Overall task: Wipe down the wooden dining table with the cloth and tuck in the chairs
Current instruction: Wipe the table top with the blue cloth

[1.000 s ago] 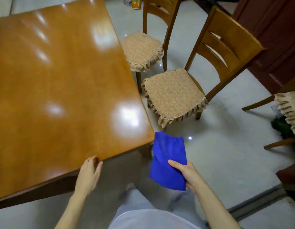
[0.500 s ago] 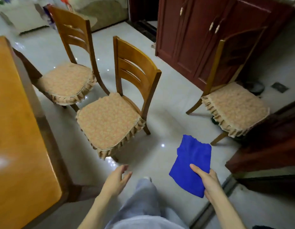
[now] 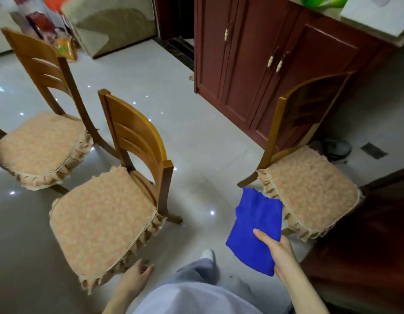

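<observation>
A pale glossy tiled floor [image 3: 196, 132] fills most of the frame. A dark red wooden cabinet [image 3: 253, 75] with pale handles stands at the upper right. Three wooden chairs with frilled beige seat cushions stand on the floor. The far chair [image 3: 38, 146] is at the left edge. The near chair [image 3: 101, 223] is just beside it at lower left, and their cushions almost meet. The third chair [image 3: 309, 191] is at the right, well apart from the other two, with its back toward the cabinet.

The person's grey trouser leg [image 3: 196, 275] rises from the bottom centre. The folded blue cloth [image 3: 255, 227] hangs in the air at lower right, overlapping the front frill of the third chair's cushion. The right hand [image 3: 280, 252] has its grip closed on the cloth's lower right edge, thumb lying on top. The left hand [image 3: 135, 279], at the bottom centre-left, has a loose, empty grip with fingers gently curved, just beside the near chair's front cushion corner. Whether it touches the frill cannot be told.
</observation>
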